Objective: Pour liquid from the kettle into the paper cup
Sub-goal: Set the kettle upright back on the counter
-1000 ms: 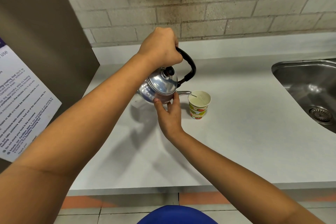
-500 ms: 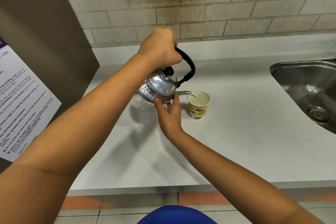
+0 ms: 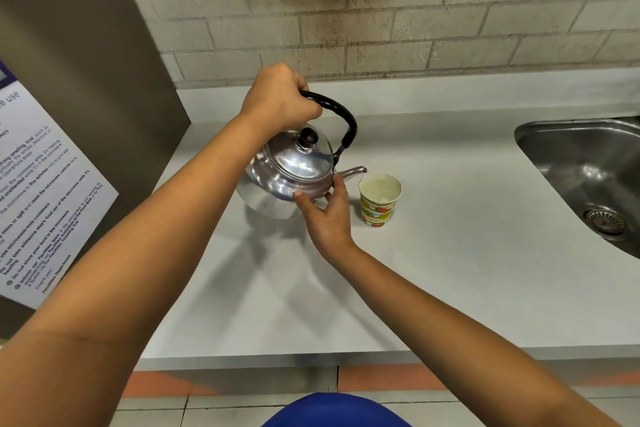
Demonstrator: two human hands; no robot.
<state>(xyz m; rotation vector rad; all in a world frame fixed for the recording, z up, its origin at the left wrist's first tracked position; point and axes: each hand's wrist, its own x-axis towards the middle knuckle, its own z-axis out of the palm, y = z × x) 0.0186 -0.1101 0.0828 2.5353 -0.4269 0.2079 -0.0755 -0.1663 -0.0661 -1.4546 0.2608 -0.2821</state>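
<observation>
A shiny metal kettle (image 3: 291, 173) with a black handle is held above the grey counter, tilted to the right. Its spout ends just over the left rim of the paper cup (image 3: 378, 199), which has a fruit pattern, stands upright on the counter and holds pale liquid. My left hand (image 3: 280, 100) is closed around the top of the kettle's handle. My right hand (image 3: 325, 215) touches the kettle's lower side with spread fingertips, just left of the cup. No stream between spout and cup can be made out.
A steel sink (image 3: 588, 177) is set into the counter (image 3: 450, 270) at the right. A brown cabinet side with a printed notice (image 3: 45, 204) stands at the left. A brick wall runs behind. The counter's front edge is near my body.
The kettle has tipped back a little and its spout now sits at the cup's left rim instead of over its mouth. Both hands keep their hold.
</observation>
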